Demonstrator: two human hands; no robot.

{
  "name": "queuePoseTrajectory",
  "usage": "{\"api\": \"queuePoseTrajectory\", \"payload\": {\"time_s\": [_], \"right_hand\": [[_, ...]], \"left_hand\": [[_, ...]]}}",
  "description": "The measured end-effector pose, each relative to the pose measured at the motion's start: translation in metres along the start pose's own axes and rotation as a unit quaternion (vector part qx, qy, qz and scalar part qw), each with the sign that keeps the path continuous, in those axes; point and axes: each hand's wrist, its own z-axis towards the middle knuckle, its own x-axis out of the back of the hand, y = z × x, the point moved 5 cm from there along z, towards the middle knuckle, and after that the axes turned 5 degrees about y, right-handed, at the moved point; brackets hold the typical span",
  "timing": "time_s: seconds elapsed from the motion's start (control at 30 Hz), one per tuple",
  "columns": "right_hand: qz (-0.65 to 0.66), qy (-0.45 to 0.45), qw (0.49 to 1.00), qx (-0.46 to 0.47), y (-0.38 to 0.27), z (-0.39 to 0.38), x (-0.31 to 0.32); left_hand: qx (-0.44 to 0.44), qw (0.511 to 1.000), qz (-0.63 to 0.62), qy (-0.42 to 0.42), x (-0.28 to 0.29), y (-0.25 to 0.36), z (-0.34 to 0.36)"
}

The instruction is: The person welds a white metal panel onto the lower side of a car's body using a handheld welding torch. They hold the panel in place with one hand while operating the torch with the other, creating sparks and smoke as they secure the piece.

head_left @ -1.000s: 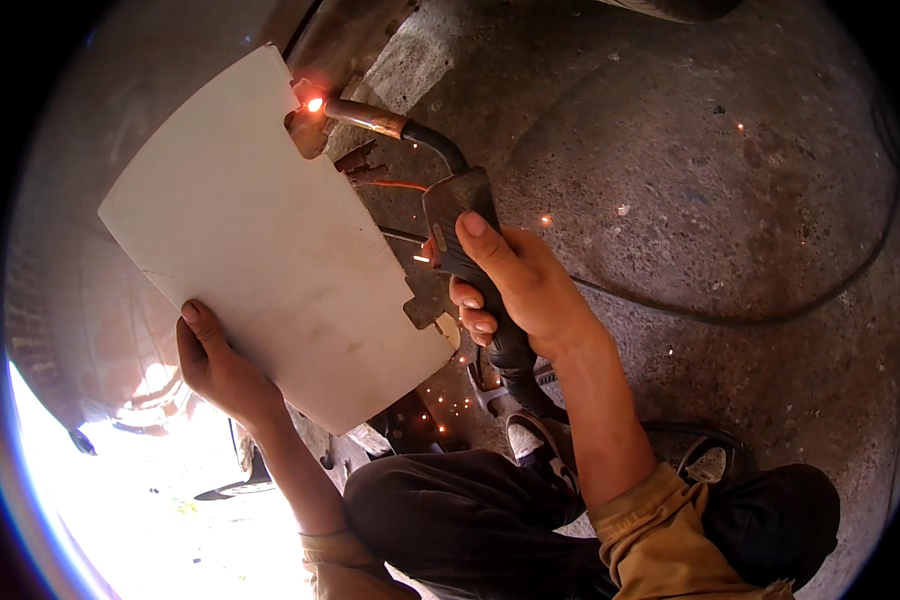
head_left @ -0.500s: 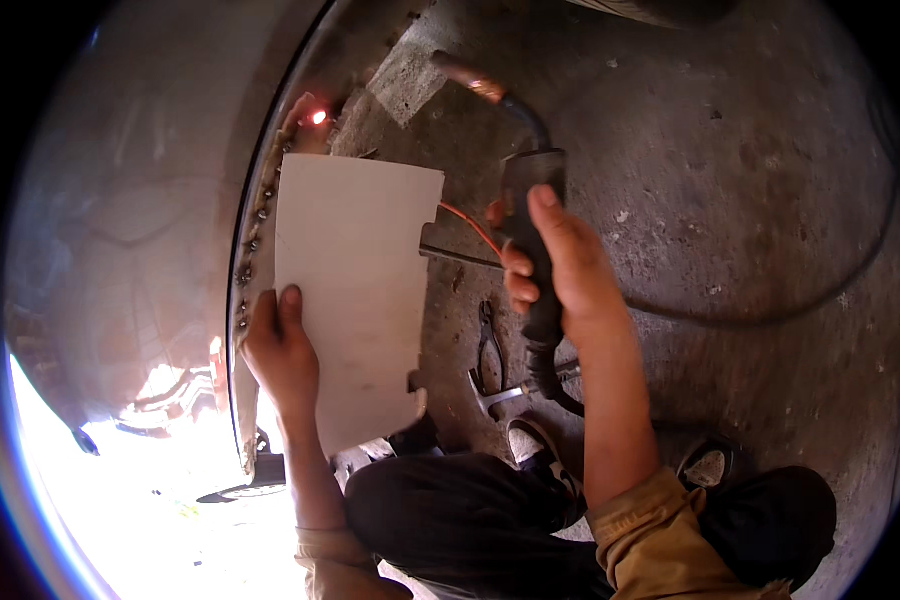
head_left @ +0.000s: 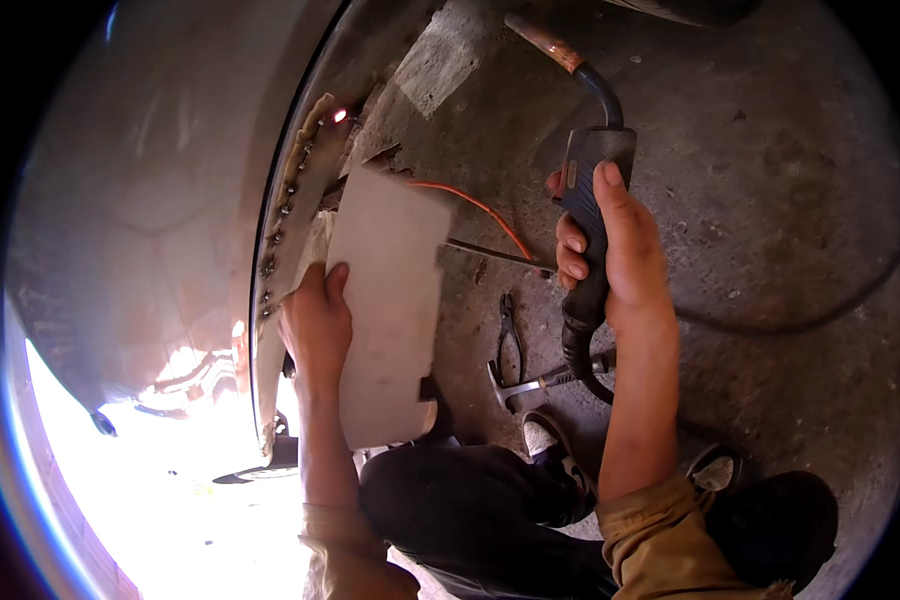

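Welding torch gripped in right hand, fingers wrapped round handle; nozzle pointed up and left, held well apart from glowing spot near edge of large metal panel. Pale sheet pinched at left edge by left hand, held between panel and torch. Row of weld beads seen along panel edge. Pliers and hammer laid on floor, near shoe.
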Motion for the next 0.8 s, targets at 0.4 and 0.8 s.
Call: {"api": "queuePoseTrajectory", "payload": {"time_s": [0.4,0.8], "right_hand": [[-0.047,0.003,0.999,0.025,-0.001,-0.005,0.02],[0.017,-0.157,0.981,-0.114,0.064,0.017,-0.024]], "left_hand": [[-0.053,0.99,-0.129,-0.008,-0.017,-0.005,-0.035],[0.104,0.984,-0.073,0.122,0.004,-0.057,-0.057]]}}
